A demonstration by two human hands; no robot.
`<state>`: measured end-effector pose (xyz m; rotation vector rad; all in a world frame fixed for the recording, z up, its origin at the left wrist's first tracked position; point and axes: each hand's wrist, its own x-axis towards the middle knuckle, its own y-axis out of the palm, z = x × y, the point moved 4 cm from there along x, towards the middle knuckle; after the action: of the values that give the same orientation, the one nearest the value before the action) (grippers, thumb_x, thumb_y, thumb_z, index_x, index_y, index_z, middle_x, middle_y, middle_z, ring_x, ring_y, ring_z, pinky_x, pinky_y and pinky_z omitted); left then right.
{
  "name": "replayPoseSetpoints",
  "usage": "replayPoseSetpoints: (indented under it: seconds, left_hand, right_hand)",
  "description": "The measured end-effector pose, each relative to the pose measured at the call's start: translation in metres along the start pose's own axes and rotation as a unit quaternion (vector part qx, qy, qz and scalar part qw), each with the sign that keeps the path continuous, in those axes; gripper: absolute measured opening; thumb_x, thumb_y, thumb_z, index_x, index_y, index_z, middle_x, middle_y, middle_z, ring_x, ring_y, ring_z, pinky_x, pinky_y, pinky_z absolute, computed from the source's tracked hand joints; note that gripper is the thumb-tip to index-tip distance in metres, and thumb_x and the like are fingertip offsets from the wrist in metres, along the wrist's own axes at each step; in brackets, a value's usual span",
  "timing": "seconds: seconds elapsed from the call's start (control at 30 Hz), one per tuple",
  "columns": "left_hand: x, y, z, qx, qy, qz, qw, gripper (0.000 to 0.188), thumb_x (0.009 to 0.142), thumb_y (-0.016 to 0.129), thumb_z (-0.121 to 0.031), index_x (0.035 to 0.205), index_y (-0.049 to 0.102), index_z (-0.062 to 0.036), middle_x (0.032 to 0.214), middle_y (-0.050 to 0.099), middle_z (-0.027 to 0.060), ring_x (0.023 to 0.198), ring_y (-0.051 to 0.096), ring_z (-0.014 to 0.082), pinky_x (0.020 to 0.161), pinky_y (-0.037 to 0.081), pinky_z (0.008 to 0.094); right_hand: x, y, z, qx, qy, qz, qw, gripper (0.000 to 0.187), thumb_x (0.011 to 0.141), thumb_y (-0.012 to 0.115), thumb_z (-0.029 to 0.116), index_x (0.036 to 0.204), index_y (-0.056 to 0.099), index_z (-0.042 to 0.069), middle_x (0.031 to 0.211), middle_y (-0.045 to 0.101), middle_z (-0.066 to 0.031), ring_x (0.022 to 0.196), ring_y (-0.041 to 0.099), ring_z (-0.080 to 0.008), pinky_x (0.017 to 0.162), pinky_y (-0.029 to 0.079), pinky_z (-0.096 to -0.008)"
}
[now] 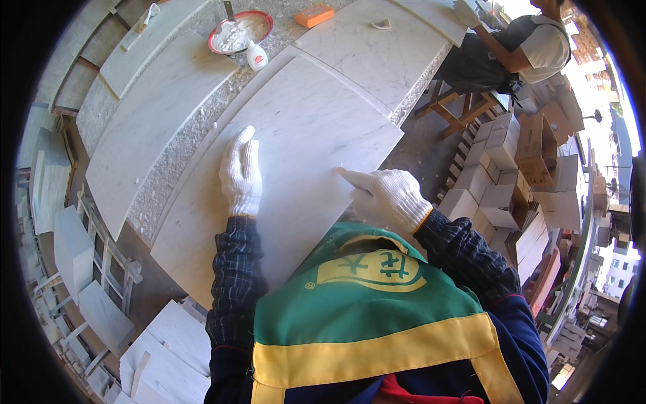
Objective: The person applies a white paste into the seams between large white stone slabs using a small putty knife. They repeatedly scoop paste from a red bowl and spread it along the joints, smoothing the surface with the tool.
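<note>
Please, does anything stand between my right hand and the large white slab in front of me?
Apart from its white glove, nothing visible stands between your right hand and the white slab; the outstretched finger is over it, contact unclear. The bottle and red-rimmed bowl lie beyond.

Orange-hemmed white knitted gloves (241, 178) meet dark checked oversleeves (235, 269); a green apron (289, 320) with yellow trim (370, 343) and emblem (336, 272) covers a navy top (523, 343)
</note>
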<state>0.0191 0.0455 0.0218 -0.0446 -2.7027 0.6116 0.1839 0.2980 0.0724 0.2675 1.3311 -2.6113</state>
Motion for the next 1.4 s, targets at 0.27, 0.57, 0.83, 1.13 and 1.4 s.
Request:
replayPoseSetpoints:
  seconds: [0.27, 0.57, 0.83, 1.13, 1.4]
  left_hand:
    - [-0.001, 0.0, 0.0, 0.007, -0.001, -0.001, 1.0, 0.025, 0.105, 0.066, -0.013, 0.126, 0.073, -0.0025, 0.125, 0.075, 0.014, 0.118, 0.07, 0.027, 0.105, 0.054, 0.0379]
    - [0.0, 0.0, 0.002, 0.015, 0.003, 0.005, 1.0, 0.025, 0.104, 0.066, -0.013, 0.125, 0.074, -0.0026, 0.124, 0.075, 0.0139, 0.117, 0.071, 0.0275, 0.105, 0.054, 0.0383]
    - [0.001, 0.001, 0.002, 0.017, -0.007, 0.005, 1.0, 0.024, 0.104, 0.066, -0.013, 0.124, 0.074, -0.0028, 0.124, 0.075, 0.0134, 0.118, 0.07, 0.0272, 0.106, 0.053, 0.0384]
    - [0.0, 0.0, -0.002, 0.037, 0.009, 0.004, 0.999, 0.024, 0.104, 0.066, -0.013, 0.125, 0.074, -0.0034, 0.125, 0.075, 0.0137, 0.118, 0.07, 0.0272, 0.105, 0.054, 0.0382]
    - [0.0, 0.0, -0.003, 0.021, 0.001, 0.005, 1.0, 0.024, 0.104, 0.066, -0.012, 0.124, 0.074, -0.0027, 0.124, 0.075, 0.0133, 0.117, 0.071, 0.0269, 0.105, 0.054, 0.0379]
  right_hand:
    - [-0.023, -0.008, 0.009, -0.068, -0.06, -0.067, 0.994, 0.055, 0.096, 0.066, 0.022, 0.15, 0.058, 0.02, 0.073, 0.069, -0.0094, 0.065, 0.07, -0.0297, 0.058, 0.055, -0.0437]
    - [0.0, -0.01, 0.006, -0.087, -0.069, -0.1, 0.989, 0.035, 0.097, 0.069, 0.018, 0.13, 0.071, 0.006, 0.087, 0.077, -0.0147, 0.073, 0.075, -0.0305, 0.066, 0.061, -0.0399]
    - [-0.004, -0.007, 0.003, -0.096, -0.108, -0.11, 0.983, 0.034, 0.099, 0.067, 0.02, 0.131, 0.071, 0.008, 0.079, 0.073, -0.0135, 0.07, 0.074, -0.0296, 0.062, 0.059, -0.0388]
    - [-0.02, -0.008, 0.012, -0.102, -0.099, -0.138, 0.98, 0.034, 0.093, 0.072, 0.018, 0.125, 0.073, 0.005, 0.071, 0.07, -0.012, 0.059, 0.071, -0.03, 0.057, 0.058, -0.0389]
    - [0.004, -0.001, 0.0, -0.11, -0.102, -0.127, 0.98, 0.038, 0.093, 0.072, 0.018, 0.128, 0.07, 0.004, 0.08, 0.073, -0.0147, 0.066, 0.072, -0.0325, 0.064, 0.06, -0.0423]
